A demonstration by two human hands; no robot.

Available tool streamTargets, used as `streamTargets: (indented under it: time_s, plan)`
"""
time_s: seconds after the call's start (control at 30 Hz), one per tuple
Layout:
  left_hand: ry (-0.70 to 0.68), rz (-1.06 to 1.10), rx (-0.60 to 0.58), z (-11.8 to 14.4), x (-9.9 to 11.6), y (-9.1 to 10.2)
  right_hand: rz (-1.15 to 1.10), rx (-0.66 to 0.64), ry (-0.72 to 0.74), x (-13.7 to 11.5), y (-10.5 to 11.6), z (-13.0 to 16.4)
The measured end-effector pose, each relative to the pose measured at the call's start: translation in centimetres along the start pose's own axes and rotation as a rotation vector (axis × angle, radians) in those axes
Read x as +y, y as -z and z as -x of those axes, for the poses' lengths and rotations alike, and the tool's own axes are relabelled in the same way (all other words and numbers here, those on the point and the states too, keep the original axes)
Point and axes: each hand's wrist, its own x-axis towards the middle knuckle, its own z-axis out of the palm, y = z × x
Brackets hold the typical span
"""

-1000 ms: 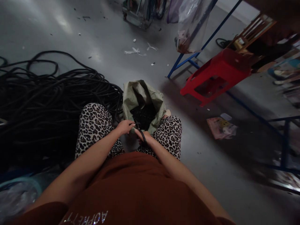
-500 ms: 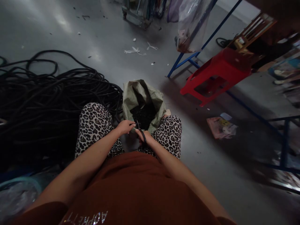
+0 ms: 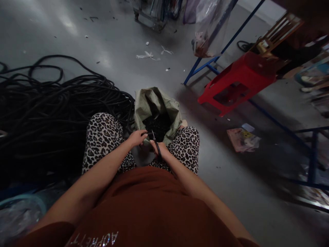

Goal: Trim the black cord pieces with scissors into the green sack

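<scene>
In the head view, my right hand [image 3: 161,150] is closed around the black handles of a pair of scissors [image 3: 157,146], whose blades point up and away from me. My left hand [image 3: 137,138] pinches a short length of black cord [image 3: 147,133] that reaches toward the blades. Both hands are just above the near rim of an open greenish woven sack [image 3: 143,99], which stands between my knees. Dark pieces [image 3: 160,122] lie inside it, too dim to make out singly.
A big tangle of black cord [image 3: 77,92] covers the floor on the left. Behind it is a light-blue-rimmed tub [image 3: 38,198]. On the right are a red plastic stool [image 3: 214,89], a blue metal frame [image 3: 192,71] and a printed bag [image 3: 241,139]. White scraps [image 3: 148,55] litter the floor ahead.
My left hand has shifted slightly up and left, and the black cord now shows more clearly from its fingers. The scissors have turned a little, their blades standing more apart from the left hand.
</scene>
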Motion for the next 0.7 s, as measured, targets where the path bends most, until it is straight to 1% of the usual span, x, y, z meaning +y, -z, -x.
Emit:
streamTargets:
  time_s: [0.13, 0.33, 0.5, 0.7]
  plan:
    - [0.009, -0.001, -0.011, 0.03, 0.10, 0.31, -0.044, 0.006, -0.014, -0.18, 0.16, 0.19]
    - [0.008, 0.016, -0.025, -0.11, -0.02, 0.27, 0.033, 0.011, 0.024, -0.42, 0.45, 0.61]
    - [0.024, 0.028, -0.016, -0.18, 0.02, 0.40, 0.110, 0.075, 0.077, -0.22, 0.47, 0.32]
    - [0.030, 0.050, -0.027, -0.29, 0.09, 0.56, 0.102, 0.096, 0.077, 0.11, 0.49, 0.24]
